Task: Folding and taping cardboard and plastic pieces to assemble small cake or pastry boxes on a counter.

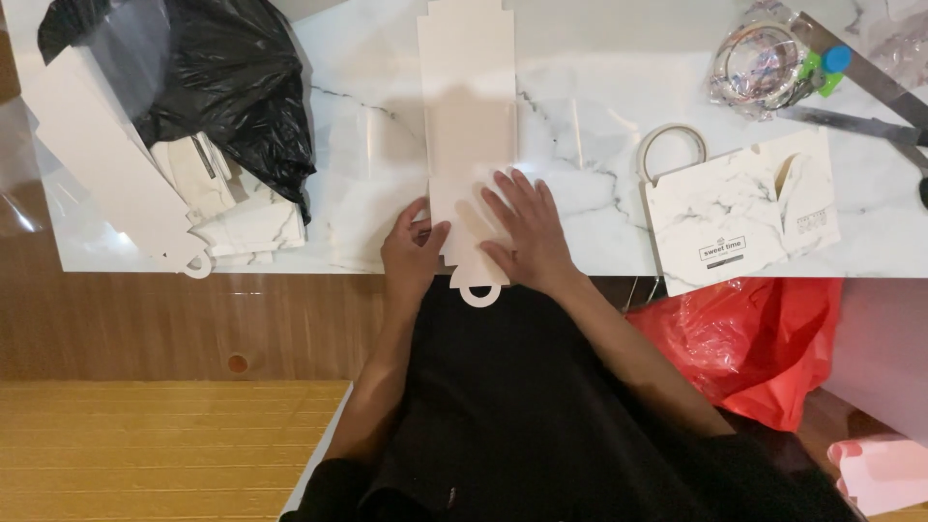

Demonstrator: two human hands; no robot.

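A long white flat cardboard box blank lies lengthwise on the marble-patterned table, its ring-shaped tab hanging over the near edge. My right hand lies flat on the blank's near end, fingers spread. My left hand grips the blank's left edge, fingers curled, thumb on top.
A marble-printed folded box and a tape roll lie to the right, with scissors and a bag of tape rolls behind. A black plastic bag and more white blanks are at left. A red bag hangs below the table.
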